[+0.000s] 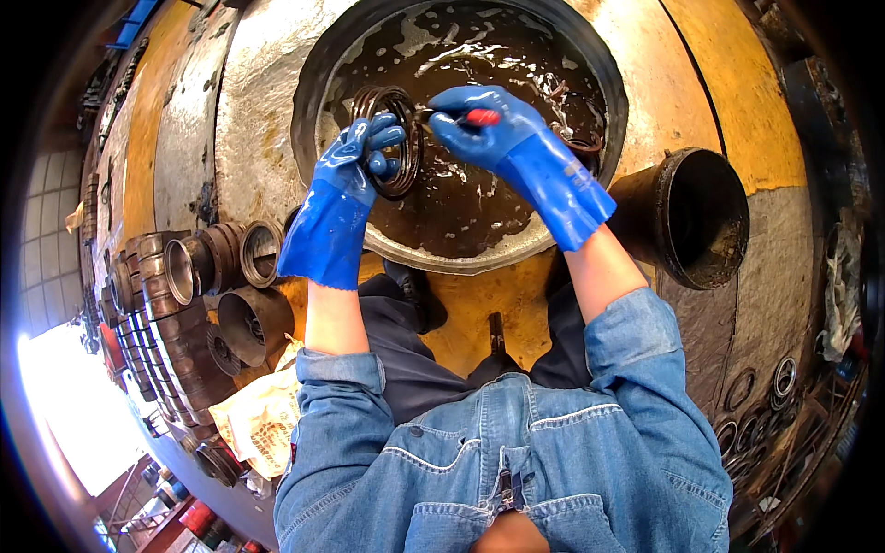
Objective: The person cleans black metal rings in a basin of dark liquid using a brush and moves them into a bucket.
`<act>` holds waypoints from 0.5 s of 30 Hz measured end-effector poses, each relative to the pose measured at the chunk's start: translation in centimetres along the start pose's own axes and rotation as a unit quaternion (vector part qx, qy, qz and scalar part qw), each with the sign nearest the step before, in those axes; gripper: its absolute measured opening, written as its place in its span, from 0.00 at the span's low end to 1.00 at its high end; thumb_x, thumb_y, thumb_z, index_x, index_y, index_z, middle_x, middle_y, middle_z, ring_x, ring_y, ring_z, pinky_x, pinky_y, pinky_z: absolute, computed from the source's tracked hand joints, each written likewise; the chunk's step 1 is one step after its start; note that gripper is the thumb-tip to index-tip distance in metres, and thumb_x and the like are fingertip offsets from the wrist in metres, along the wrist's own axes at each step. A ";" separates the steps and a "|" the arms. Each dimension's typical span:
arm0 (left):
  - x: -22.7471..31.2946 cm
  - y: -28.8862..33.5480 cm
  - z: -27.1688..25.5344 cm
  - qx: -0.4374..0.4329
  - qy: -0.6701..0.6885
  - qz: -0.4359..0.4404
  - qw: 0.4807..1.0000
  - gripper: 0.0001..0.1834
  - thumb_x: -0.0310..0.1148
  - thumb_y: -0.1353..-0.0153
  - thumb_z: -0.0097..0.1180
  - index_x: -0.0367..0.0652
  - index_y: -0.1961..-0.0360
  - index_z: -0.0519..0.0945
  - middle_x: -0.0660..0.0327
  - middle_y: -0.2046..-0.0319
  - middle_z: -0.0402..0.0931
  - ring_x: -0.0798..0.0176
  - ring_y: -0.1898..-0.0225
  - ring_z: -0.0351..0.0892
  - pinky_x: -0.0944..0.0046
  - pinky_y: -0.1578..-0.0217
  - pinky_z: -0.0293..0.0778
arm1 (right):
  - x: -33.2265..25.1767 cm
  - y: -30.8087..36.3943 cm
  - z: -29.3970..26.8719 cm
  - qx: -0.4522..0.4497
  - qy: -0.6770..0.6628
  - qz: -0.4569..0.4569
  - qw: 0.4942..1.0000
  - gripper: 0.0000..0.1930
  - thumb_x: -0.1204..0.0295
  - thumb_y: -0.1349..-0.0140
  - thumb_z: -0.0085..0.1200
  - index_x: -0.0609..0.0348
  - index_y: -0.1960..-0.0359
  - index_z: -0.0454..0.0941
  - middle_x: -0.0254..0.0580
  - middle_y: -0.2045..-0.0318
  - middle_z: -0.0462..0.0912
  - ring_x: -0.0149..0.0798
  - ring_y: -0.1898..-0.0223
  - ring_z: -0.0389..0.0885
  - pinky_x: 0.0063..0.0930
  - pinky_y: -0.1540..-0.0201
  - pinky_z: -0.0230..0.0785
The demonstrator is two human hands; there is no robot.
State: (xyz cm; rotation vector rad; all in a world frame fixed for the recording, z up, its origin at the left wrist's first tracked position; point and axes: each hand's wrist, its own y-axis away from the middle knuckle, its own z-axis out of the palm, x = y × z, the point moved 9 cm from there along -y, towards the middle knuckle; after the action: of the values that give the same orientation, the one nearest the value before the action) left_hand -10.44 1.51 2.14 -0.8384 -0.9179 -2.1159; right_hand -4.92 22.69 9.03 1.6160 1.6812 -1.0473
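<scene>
We see two hands in blue rubber gloves working over a wide round basin (pixel 306 120) of dark, foam-streaked liquid (pixel 461 217). The left hand (pixel 350 158) holds a bundle of thin metal rings (pixel 414 157); its fingers are curled through the opening and closed about the near left side of the bundle, which we find raised over the left half of the basin. The right hand (pixel 491 131) holds a red-handled tool (pixel 482 117), its fingers folded narrowly round the grip, with the tip pointing left toward the bundle; whether tip and rings touch, we cannot tell. At the right inside the basin we note further rings (pixel 583 145), partly in the liquid. Just right of the basin is a dark open-mouthed cylinder (pixel 638 205), and on the left we see a group of metal cylinders (pixel 219 258), with a crumpled pale sack (pixel 258 426) on their near side. In the near right we observe several loose rings (pixel 784 370) on the floor (pixel 696 318)
</scene>
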 end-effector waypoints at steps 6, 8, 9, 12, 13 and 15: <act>-1.1 0.0 2.1 -0.051 0.033 -0.035 0.998 0.25 0.42 0.24 0.51 0.33 0.36 0.74 0.58 0.56 0.87 0.75 0.77 0.71 0.59 0.59 0.80 | 0.2 -0.1 1.7 0.058 0.055 -0.117 0.990 0.12 0.58 0.37 0.62 0.41 0.55 0.87 0.38 0.59 0.89 0.48 0.57 0.88 0.38 0.53 0.82; -1.1 0.4 3.7 -0.052 0.035 -0.026 0.998 0.21 0.40 0.25 0.54 0.34 0.41 0.78 0.58 0.60 0.87 0.73 0.78 0.70 0.59 0.63 0.82 | 2.1 -0.3 2.5 0.049 0.054 -0.056 0.996 0.12 0.56 0.38 0.61 0.41 0.56 0.87 0.38 0.60 0.89 0.49 0.57 0.87 0.38 0.53 0.81; -1.1 0.5 3.8 -0.043 -0.022 -0.020 0.999 0.27 0.43 0.24 0.52 0.33 0.35 0.74 0.62 0.60 0.86 0.75 0.78 0.69 0.62 0.60 0.79 | 2.7 -0.4 3.0 0.038 0.050 -0.005 0.998 0.13 0.55 0.38 0.61 0.41 0.56 0.87 0.38 0.61 0.89 0.49 0.57 0.87 0.38 0.52 0.81; -1.6 0.4 3.8 -0.031 -0.050 -0.021 0.998 0.25 0.43 0.25 0.54 0.34 0.37 0.76 0.62 0.61 0.85 0.75 0.79 0.69 0.64 0.62 0.78 | 4.8 0.3 4.8 -0.053 0.015 0.140 0.989 0.15 0.52 0.39 0.57 0.46 0.61 0.87 0.44 0.63 0.88 0.51 0.59 0.86 0.38 0.53 0.79; -1.3 0.6 4.2 -0.013 -0.068 -0.002 0.998 0.24 0.43 0.25 0.55 0.35 0.40 0.78 0.63 0.63 0.85 0.75 0.79 0.68 0.64 0.62 0.78 | 5.4 0.3 5.4 -0.086 0.005 0.173 0.981 0.14 0.57 0.39 0.59 0.51 0.60 0.87 0.44 0.66 0.88 0.41 0.63 0.85 0.33 0.57 0.78; -1.3 0.3 4.0 -0.015 -0.068 -0.010 0.998 0.23 0.43 0.26 0.55 0.35 0.40 0.79 0.62 0.63 0.85 0.75 0.79 0.69 0.63 0.63 0.78 | 5.4 1.1 5.4 -0.137 -0.060 0.209 0.966 0.14 0.61 0.40 0.62 0.57 0.60 0.87 0.42 0.70 0.87 0.29 0.68 0.83 0.27 0.60 0.75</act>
State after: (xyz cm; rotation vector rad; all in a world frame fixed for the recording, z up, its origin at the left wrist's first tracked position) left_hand -8.27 4.94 3.45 -1.0032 -0.9706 -2.1148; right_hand -5.01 21.02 1.50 1.5924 1.2642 -0.6559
